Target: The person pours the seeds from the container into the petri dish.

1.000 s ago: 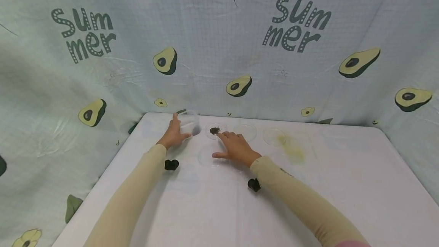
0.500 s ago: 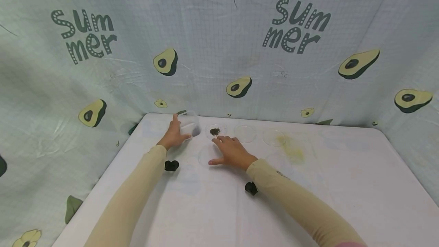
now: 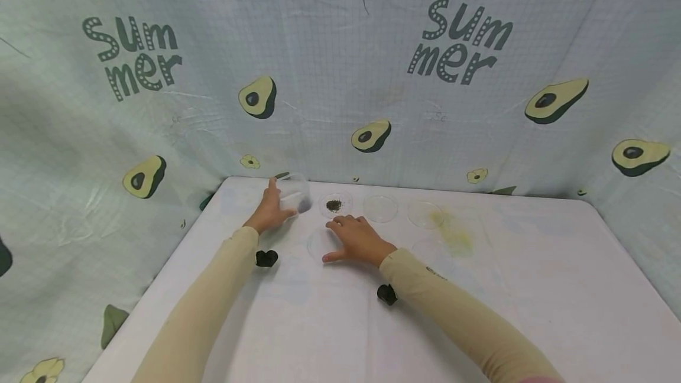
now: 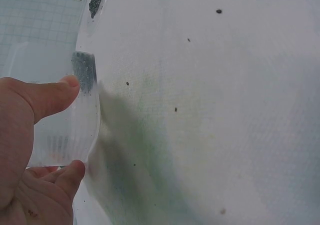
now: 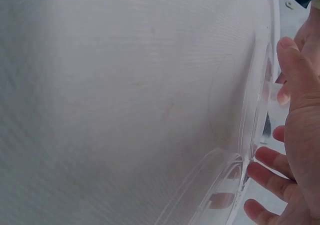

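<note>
At the back left, my left hand (image 3: 269, 208) grips a clear plastic tub (image 3: 294, 188) tipped on its side. The left wrist view shows dark granules (image 4: 84, 71) gathered in one corner of the tub (image 4: 60, 122), thumb and fingers spread across its sides. To its right, a shallow clear dish (image 3: 321, 208) bears a small heap of dark dried bits (image 3: 334, 205). My right hand (image 3: 359, 240) holds nothing. Its fingers are spread loosely over another clear dish (image 3: 314, 247), partly hidden beneath it. The right wrist view has the fingertips right at the rims of clear dishes (image 5: 257, 100).
Two more clear dishes (image 3: 380, 208) stand to the right along the back of the white table (image 3: 319, 336), with a yellow-green stain (image 3: 454, 234) beside them. Several dark specks (image 4: 219, 11) dot the cloth. A printed avocado curtain (image 3: 308, 75) hangs behind.
My right hand has drawn back slightly toward me and left, away from the dish with the dark bits. The left hand and tub hold nearly the same position.
</note>
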Tool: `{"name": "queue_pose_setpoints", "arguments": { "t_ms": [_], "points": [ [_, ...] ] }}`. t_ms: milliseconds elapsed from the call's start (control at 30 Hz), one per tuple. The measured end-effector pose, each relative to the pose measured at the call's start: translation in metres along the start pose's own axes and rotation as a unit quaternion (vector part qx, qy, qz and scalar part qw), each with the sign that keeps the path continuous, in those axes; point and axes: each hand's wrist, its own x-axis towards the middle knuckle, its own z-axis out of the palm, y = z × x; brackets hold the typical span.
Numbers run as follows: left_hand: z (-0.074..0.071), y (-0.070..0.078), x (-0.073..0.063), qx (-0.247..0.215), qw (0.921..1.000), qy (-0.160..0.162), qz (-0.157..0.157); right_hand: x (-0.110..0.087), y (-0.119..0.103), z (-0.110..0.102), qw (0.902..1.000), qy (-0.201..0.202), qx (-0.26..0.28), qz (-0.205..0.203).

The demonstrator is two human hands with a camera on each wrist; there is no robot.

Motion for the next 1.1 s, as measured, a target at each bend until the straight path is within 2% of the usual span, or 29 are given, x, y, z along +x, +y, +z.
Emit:
{"name": "queue_pose_setpoints", "arguments": {
  "t_ms": [433, 667, 1100],
  "points": [
    [-0.0004, -0.0022, 0.0005, 0.000, 1.0000, -0.001, 0.008, 0.0057, -0.0027, 0.0076, 1.0000, -0.001, 0.005, -0.002],
    [-0.0006, -0.0027, 0.0002, 0.005, 0.9999, -0.001, 0.014, 0.0061, -0.0059, 0.0076, 0.9999, -0.015, -0.001, -0.008],
    [0.0000, -0.0036, 0.0009, -0.004, 0.9999, -0.012, -0.004, 0.0069, -0.0039, 0.0012, 1.0000, 0.002, 0.000, -0.007]
  ]
}}
